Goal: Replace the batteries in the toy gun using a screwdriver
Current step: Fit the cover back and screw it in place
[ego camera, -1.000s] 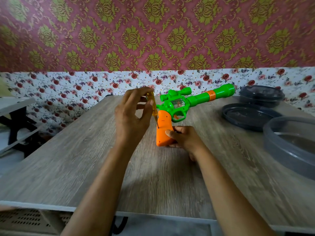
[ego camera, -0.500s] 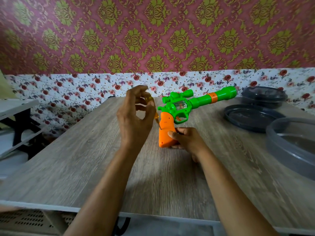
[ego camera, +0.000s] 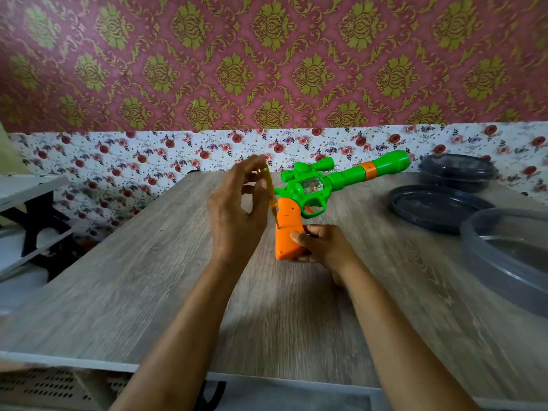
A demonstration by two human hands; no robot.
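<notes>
Toward the far middle of the table (ego camera: pixel 142 280), the right hand (ego camera: pixel 323 247) grips the toy gun (ego camera: pixel 311 189) by the foot of its orange handle, with the green barrel pointing at the far right corner. The left hand (ego camera: pixel 237 209) pinches a yellow screwdriver (ego camera: pixel 271 200), its tip touching the handle's side. A dark tub (ego camera: pixel 456 173), a lid (ego camera: pixel 436 209) and a grey basin (ego camera: pixel 486 250) line the right edge.

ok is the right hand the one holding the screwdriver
No, the left hand pinches the yellow screwdriver, while the right hand grips the toy gun by its orange handle.
</notes>
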